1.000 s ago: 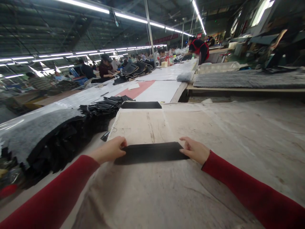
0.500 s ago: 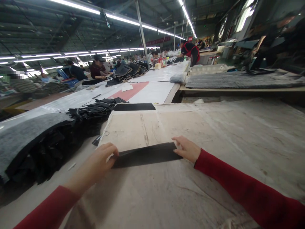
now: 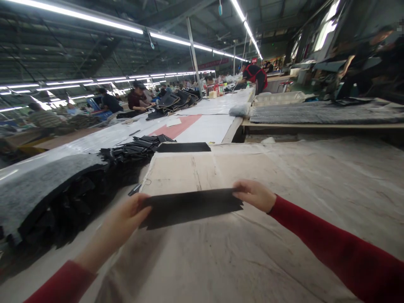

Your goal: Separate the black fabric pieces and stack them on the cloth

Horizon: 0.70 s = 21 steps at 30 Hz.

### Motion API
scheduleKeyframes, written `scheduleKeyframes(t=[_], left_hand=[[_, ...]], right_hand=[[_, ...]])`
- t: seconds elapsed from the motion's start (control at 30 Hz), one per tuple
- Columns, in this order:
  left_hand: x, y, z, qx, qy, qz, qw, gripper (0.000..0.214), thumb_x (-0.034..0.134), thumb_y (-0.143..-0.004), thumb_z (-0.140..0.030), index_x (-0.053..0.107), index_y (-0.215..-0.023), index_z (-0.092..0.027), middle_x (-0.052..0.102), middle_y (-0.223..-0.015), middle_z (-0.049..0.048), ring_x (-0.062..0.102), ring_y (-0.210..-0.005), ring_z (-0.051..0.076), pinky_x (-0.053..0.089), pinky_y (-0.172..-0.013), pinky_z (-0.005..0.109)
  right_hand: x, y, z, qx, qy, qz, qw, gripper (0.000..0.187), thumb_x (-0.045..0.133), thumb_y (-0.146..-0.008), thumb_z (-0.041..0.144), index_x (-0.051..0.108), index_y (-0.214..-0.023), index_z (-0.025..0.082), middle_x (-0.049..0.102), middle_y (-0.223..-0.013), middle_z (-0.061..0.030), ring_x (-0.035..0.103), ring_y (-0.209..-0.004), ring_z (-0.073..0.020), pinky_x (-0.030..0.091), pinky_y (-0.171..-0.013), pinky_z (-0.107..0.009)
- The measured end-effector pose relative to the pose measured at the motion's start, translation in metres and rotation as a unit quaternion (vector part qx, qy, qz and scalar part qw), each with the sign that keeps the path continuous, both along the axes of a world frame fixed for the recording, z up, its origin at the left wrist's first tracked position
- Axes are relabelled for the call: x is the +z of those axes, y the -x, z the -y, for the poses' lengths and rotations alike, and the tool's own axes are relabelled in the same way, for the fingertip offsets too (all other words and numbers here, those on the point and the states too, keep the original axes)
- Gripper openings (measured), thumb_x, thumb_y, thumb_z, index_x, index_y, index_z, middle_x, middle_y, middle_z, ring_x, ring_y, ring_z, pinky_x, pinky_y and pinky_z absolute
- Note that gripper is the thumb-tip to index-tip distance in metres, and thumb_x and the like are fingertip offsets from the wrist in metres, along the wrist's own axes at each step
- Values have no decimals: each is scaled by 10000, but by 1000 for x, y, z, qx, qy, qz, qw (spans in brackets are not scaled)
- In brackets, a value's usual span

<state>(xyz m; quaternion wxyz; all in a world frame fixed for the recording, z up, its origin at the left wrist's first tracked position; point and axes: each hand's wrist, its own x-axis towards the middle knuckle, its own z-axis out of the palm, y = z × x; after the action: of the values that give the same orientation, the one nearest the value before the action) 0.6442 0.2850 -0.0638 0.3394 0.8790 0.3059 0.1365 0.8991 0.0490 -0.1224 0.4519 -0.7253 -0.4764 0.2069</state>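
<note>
A black strip of fabric (image 3: 192, 206) stretches between my hands, above the cream cloth-covered table (image 3: 221, 261). Its left end is pinched by my left hand (image 3: 134, 210), thumb in front. My right hand (image 3: 254, 194) grips the upper right corner between thumb and fingers. The strip's lower right edge looks jagged, like several layers that do not line up. Farther off, another black strip (image 3: 184, 147) lies flat at the far edge of the cream cloth.
On the left lies a pile of grey-and-black material (image 3: 63, 176) with ragged edges. A white table (image 3: 211, 126) runs away ahead, with dark cut pieces (image 3: 175, 101) on it. Grey fleecy sheets (image 3: 315, 112) lie on the right. A person in a red apron (image 3: 257, 75) bends over farther back.
Both hands have closed on the black strip's ends and raised its upper edge, so it now tilts toward me. My right hand has shifted slightly right. The camera view has shifted a little.
</note>
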Motion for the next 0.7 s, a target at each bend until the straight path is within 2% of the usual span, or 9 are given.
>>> scheduleKeyframes(t=[0.07, 0.1, 0.23, 0.37, 0.57, 0.7], left_hand=[[5, -17, -18, 0, 66, 18, 998, 417, 526, -661, -434, 466, -977, -168, 611, -774, 27, 586, -746, 190, 469, -633, 283], [6, -27, -27, 3, 72, 16, 997, 456, 532, -655, -437, 452, -1008, -159, 609, -770, 29, 587, -732, 188, 466, -613, 280], [5, -66, -66, 59, -34, -26, 997, 487, 512, -654, -436, 449, -1054, -164, 606, -737, 14, 576, -614, 150, 424, -506, 231], [-4, -107, -103, 101, -116, -50, 987, 460, 492, -662, -368, 462, -1057, -135, 609, -714, 20, 554, -554, 124, 402, -503, 215], [-12, -155, -149, 151, -190, -40, 969, 410, 474, -674, -275, 467, -1058, -131, 626, -804, 58, 579, -716, 164, 409, -639, 242], [-15, -175, -172, 195, -227, -38, 953, 425, 488, -683, -277, 444, -1090, -161, 625, -879, 62, 566, -844, 205, 401, -706, 277]], right_hand=[[0, -13, -22, -13, -30, -48, 998, 146, 493, -711, 258, 519, -801, 146, 547, -659, 2, 506, -591, -110, 396, -537, -228], [-1, -20, -35, -25, -44, -58, 997, 172, 497, -706, 255, 514, -834, 142, 545, -666, 3, 508, -592, -108, 397, -536, -225], [-13, -51, -89, -112, -29, -18, 993, 287, 507, -683, 219, 463, -956, 141, 506, -603, 39, 474, -527, -87, 376, -509, -206], [-22, -81, -134, -173, -12, 28, 984, 297, 504, -673, 201, 447, -959, 138, 496, -589, 44, 467, -532, -88, 371, -534, -207], [-28, -116, -185, -206, -6, 70, 976, 118, 508, -649, 174, 546, -759, 154, 559, -679, -10, 505, -642, -121, 388, -618, -231], [-32, -130, -210, -227, 1, 86, 970, 129, 521, -646, 175, 586, -756, 171, 598, -733, -14, 530, -686, -128, 402, -646, -227]])
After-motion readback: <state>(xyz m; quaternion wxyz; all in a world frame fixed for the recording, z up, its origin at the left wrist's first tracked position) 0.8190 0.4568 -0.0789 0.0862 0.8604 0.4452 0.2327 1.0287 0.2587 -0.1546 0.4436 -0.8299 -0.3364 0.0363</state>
